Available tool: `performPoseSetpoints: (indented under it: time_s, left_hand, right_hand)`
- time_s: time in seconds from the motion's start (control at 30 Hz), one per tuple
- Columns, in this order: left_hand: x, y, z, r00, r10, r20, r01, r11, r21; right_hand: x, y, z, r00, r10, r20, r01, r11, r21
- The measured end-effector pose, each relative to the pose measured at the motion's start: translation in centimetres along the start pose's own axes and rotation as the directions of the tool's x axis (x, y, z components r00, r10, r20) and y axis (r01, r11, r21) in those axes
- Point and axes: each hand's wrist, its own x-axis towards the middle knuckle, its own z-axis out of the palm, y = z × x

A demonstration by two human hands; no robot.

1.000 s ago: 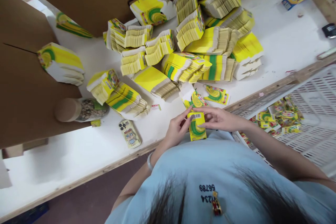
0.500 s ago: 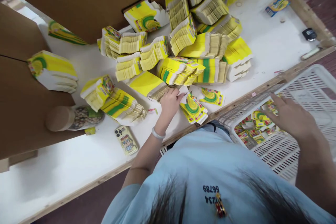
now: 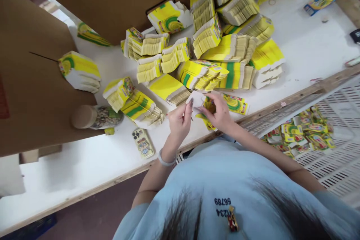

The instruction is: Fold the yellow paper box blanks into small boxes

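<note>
Head view: your left hand (image 3: 179,120) and right hand (image 3: 218,111) pinch one flat carton (image 3: 200,102); stacks (image 3: 213,45) behind it remain unfolded, crate (image 3: 337,157) beside it partly filled.

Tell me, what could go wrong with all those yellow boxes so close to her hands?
The leaning stacks of flat cartons sit right behind the left hand and right hand; a bump might topple them. The small pile beneath the flat carton they grip lies by the table edge and could slip off. The phone nearby might get knocked too.
</note>
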Motion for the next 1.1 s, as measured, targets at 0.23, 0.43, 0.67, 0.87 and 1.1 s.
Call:
performPoseSetpoints:
  time_s: [0.23,0.43,0.67,0.87,1.1]
  left_hand:
    - [-2.8,-0.1,3.7,0.938,0.141,0.318,-0.013,0.928,-0.373]
    - [-4.3,-0.7,5.1,0.908,0.148,0.393,0.052,0.888,-0.457]
    - [-5.1,-0.1,4.7,0.888,0.050,0.458,0.154,0.905,-0.397]
    - [-5.2,-0.2,3.2,0.883,-0.067,0.465,0.222,0.932,-0.288]
    - [-7.7,-0.3,3.8,0.848,-0.241,0.473,0.421,0.848,-0.322]
  right_hand:
    - [-0.1,-2.4,-1.4,0.977,0.193,-0.089,-0.166,0.954,0.249]
    - [-0.9,-2.5,-2.0,0.922,0.384,0.044,-0.363,0.820,0.444]
    - [-1.2,-2.5,-1.6,0.826,0.543,0.155,-0.525,0.637,0.565]
    - [-1.2,-2.1,-2.8,0.873,0.459,0.166,-0.488,0.810,0.326]
    - [-4.2,-2.4,-1.9,0.779,0.627,0.023,-0.583,0.709,0.396]
